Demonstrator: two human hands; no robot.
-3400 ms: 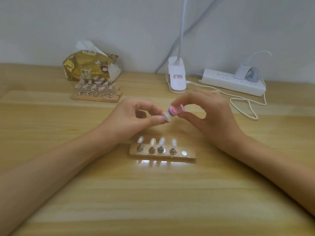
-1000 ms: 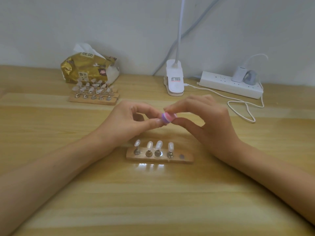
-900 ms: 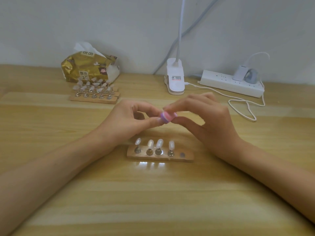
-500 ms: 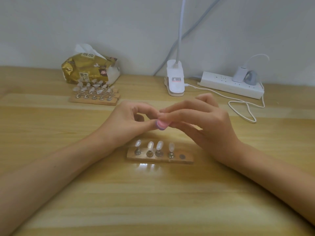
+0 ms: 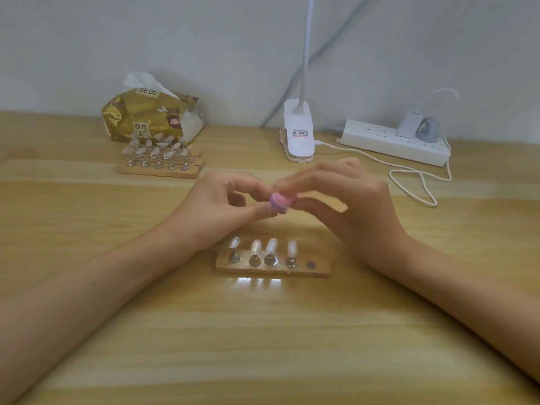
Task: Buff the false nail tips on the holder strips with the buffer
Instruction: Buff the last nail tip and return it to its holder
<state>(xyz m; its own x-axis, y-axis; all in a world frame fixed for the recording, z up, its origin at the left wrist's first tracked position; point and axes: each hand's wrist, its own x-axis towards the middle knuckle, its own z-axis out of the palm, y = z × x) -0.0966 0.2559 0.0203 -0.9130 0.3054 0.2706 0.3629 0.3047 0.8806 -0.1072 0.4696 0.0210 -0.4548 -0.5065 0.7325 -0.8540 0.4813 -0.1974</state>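
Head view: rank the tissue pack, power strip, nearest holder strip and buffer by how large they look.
1. tissue pack
2. power strip and nearest holder strip: they look alike, both long and thin. The holder strip lies nearer the camera, so I won't rank them.
3. buffer, by far the smallest

- The table (image 5: 263, 346) is pale wood-grain board, smooth and glossy, mirroring light at 6 o'clock of the near holder strip (image 5: 320, 271).
- That strip is matt, raw-looking wood with rough edges, and so are the far holder strips (image 5: 157, 172) at 11 o'clock.
- The stands (image 5: 254, 260) are shiny metal.
- The false nail tips (image 5: 271, 246) are translucent, glossy plastic.
- The buffer (image 5: 280, 202) looks matt and foam-like.
- The tissue pack (image 5: 146, 118) has crinkled, shiny gold film. Its tissue (image 5: 140, 80) is soft white paper.
- The clip lamp (image 5: 298, 135) and power strip (image 5: 380, 138) are smooth white plastic.
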